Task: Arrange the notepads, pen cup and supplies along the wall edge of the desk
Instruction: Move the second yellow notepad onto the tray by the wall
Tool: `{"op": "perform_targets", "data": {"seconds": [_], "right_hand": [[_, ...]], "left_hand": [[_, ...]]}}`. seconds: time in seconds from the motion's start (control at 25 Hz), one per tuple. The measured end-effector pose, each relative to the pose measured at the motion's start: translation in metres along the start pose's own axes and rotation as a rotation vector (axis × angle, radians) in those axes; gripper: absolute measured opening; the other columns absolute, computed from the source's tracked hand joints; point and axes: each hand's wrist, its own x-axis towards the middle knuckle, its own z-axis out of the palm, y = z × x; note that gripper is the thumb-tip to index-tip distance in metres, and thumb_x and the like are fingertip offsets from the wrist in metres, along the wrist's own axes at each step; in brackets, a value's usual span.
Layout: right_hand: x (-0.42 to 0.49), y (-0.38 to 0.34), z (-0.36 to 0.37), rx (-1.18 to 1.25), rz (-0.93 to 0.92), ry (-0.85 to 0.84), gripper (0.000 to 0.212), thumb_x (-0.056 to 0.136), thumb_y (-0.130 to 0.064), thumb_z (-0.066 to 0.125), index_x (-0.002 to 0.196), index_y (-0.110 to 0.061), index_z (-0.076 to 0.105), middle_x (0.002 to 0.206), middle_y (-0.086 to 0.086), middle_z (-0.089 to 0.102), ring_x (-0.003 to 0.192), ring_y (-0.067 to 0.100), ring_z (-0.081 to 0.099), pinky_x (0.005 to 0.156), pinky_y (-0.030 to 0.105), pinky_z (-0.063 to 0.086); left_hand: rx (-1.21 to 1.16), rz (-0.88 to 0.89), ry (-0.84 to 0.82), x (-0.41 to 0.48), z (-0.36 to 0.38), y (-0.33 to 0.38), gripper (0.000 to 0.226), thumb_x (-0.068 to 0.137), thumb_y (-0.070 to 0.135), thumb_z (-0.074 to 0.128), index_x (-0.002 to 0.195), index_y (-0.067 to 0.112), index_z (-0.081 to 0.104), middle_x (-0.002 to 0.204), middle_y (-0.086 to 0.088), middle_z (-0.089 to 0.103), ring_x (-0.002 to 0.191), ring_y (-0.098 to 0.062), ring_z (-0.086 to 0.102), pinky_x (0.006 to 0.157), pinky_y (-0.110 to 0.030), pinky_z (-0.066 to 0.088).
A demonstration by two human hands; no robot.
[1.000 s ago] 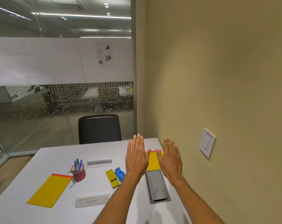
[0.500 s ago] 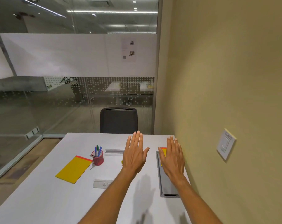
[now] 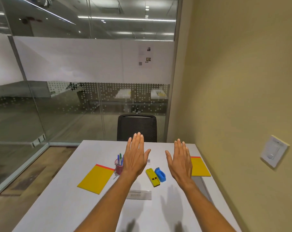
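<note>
On the white desk (image 3: 61, 203) a yellow notepad (image 3: 96, 178) with a red top strip lies at the left. A second yellow notepad (image 3: 199, 166) lies by the right wall. A pink mesh pen cup (image 3: 118, 166) with several pens stands left of my left hand. A yellow stapler (image 3: 152, 177) and a blue tape dispenser (image 3: 160, 174) lie side by side between my hands. My left hand (image 3: 135, 156) and my right hand (image 3: 179, 160) hover flat above the desk, palms down, fingers spread, holding nothing.
A clear name plate (image 3: 138, 195) stands near my left forearm. A grey cable hatch (image 3: 202, 183) sits in the desk by the wall. A black chair (image 3: 137, 128) stands at the far end. A light switch (image 3: 274, 150) is on the beige wall; glass partition at left.
My hands have spread apart, uncovering the stapler and tape dispenser. The view has shifted, and the right notepad now shows beside my right hand.
</note>
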Motion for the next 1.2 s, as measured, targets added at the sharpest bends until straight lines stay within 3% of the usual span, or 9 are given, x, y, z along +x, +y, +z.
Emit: {"op": "perform_targets", "data": {"seconds": [0.28,0.44,0.52,0.76,0.96,1.08,1.2], "right_hand": [[-0.034,-0.185,0.04,0.011,0.018,-0.01,0.071,0.096,-0.058,0.026,0.153,-0.016,0.022,0.161,0.006,0.02,0.15,0.025,0.017,0.123,0.038,0.016],[-0.046,-0.271,0.047,0.012,0.008,-0.04,0.072,0.095,-0.059,0.026,0.153,-0.017,0.02,0.162,0.005,0.017,0.151,0.023,0.015,0.123,0.036,0.014],[-0.05,-0.301,0.051,0.026,-0.014,-0.056,0.072,0.095,-0.059,0.026,0.153,-0.017,0.02,0.163,0.004,0.015,0.151,0.023,0.014,0.123,0.036,0.015],[-0.062,-0.339,0.073,0.041,-0.035,-0.088,0.072,0.096,-0.059,0.029,0.154,-0.017,0.019,0.163,0.004,0.014,0.151,0.023,0.014,0.123,0.036,0.014],[-0.065,-0.349,0.087,0.076,-0.047,-0.089,0.09,0.085,-0.071,-0.002,0.153,-0.017,0.018,0.163,0.004,0.015,0.151,0.023,0.012,0.123,0.037,0.011],[-0.062,-0.349,0.096,0.097,-0.048,-0.086,0.078,0.092,-0.064,0.017,0.153,-0.016,0.019,0.163,0.005,0.015,0.151,0.024,0.012,0.124,0.039,0.014],[-0.06,-0.354,0.108,0.111,-0.068,-0.079,0.092,0.085,-0.072,-0.004,0.153,-0.015,0.019,0.162,0.006,0.016,0.151,0.024,0.013,0.124,0.037,0.014]], "left_hand": [[-0.027,0.01,0.001,-0.022,-0.035,-0.197,0.074,0.101,0.056,0.026,0.158,0.011,0.017,0.167,-0.009,0.017,0.156,-0.026,0.014,0.128,-0.043,0.012],[-0.036,-0.018,-0.012,-0.037,-0.052,-0.278,0.079,0.096,0.06,0.011,0.158,0.012,0.016,0.167,-0.008,0.018,0.156,-0.026,0.014,0.128,-0.044,0.012],[-0.048,-0.036,0.001,-0.041,-0.054,-0.306,0.077,0.097,0.058,0.014,0.158,0.011,0.018,0.166,-0.009,0.019,0.155,-0.026,0.015,0.129,-0.043,0.011],[-0.078,-0.097,-0.032,-0.051,-0.052,-0.348,0.078,0.096,0.061,0.013,0.159,0.014,0.011,0.168,-0.006,0.012,0.156,-0.025,0.009,0.129,-0.043,0.008],[-0.037,-0.111,-0.064,-0.055,-0.057,-0.366,0.076,0.098,0.06,0.016,0.159,0.015,0.007,0.168,-0.005,0.007,0.157,-0.024,0.005,0.129,-0.043,0.007],[-0.028,-0.113,-0.06,-0.052,-0.058,-0.37,0.08,0.093,0.061,0.004,0.159,0.015,0.008,0.168,-0.006,0.008,0.157,-0.024,0.006,0.128,-0.044,0.008],[-0.044,-0.113,-0.082,-0.057,-0.047,-0.379,0.081,0.093,0.062,0.005,0.159,0.014,0.007,0.168,-0.007,0.007,0.157,-0.024,0.005,0.129,-0.044,0.007]]}}
